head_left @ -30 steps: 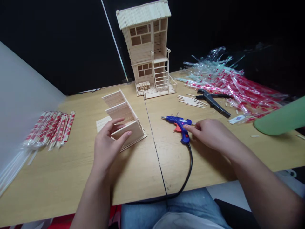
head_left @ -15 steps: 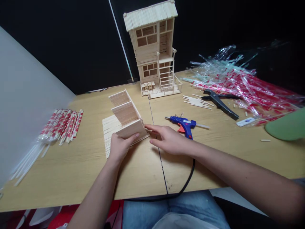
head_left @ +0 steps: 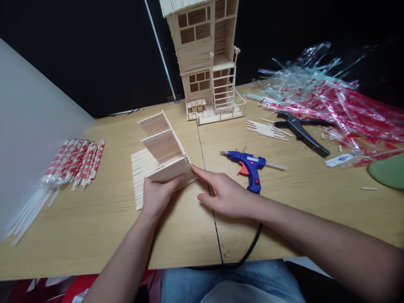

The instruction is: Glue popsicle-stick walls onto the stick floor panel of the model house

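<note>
In the head view, the unfinished stick model (head_left: 162,147) stands on the table (head_left: 94,235), left of the table's seam, over a flat stick sheet (head_left: 140,168). The left hand (head_left: 154,195) pinches its near panel, thumb on the outer face, the other fingers mostly hidden. The right hand (head_left: 222,195) is loosely spread, its index fingertip at the panel's right corner, gripping nothing. Pressing there too hard could crack a joint or skew the panel, since thin sticks give easily. The glue gun (head_left: 252,164) shows a red light; a forearm snagging its cord (head_left: 255,242) could drag a possibly hot nozzle. Compared with a second ago, the right hand has left the glue gun for the model's corner.
</note>
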Tool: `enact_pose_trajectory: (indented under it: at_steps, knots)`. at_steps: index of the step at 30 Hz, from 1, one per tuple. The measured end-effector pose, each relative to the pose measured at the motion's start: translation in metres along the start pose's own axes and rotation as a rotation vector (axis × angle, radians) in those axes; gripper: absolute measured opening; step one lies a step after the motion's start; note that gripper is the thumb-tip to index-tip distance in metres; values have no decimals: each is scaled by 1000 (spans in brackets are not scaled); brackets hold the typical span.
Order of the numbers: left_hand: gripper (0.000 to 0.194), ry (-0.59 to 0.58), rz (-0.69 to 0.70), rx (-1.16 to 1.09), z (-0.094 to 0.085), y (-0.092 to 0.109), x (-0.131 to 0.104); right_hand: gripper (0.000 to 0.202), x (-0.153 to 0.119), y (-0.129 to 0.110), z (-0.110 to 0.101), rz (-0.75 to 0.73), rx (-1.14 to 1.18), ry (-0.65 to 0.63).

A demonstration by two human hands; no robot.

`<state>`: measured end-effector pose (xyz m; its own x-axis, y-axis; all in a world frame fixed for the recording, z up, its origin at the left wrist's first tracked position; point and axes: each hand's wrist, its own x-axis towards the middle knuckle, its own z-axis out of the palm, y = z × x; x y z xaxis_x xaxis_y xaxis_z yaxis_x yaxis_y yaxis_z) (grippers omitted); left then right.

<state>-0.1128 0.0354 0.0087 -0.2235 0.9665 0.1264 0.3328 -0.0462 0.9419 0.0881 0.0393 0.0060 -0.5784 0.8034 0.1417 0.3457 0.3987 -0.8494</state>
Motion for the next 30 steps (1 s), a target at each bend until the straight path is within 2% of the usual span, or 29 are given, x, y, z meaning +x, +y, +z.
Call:
enact_pose_trajectory:
  at_steps: [9, 15, 20, 30]
  knots:
    - [43, 18, -7, -18, 2, -1, 0, 79, -2, -2, 2, -5, -27, -1]
    - [40, -89, 12, -49, -7, 4, -2, 71, 2, -10, 0, -29, -4, 94]
    - [40, 25, 71, -51, -12, 10, -4, 72, 3, -14, 2, -112, -38, 199]
    - [24, 108, 135, -111, -4, 6, -2, 76, 3, -12, 11, -189, -17, 210]
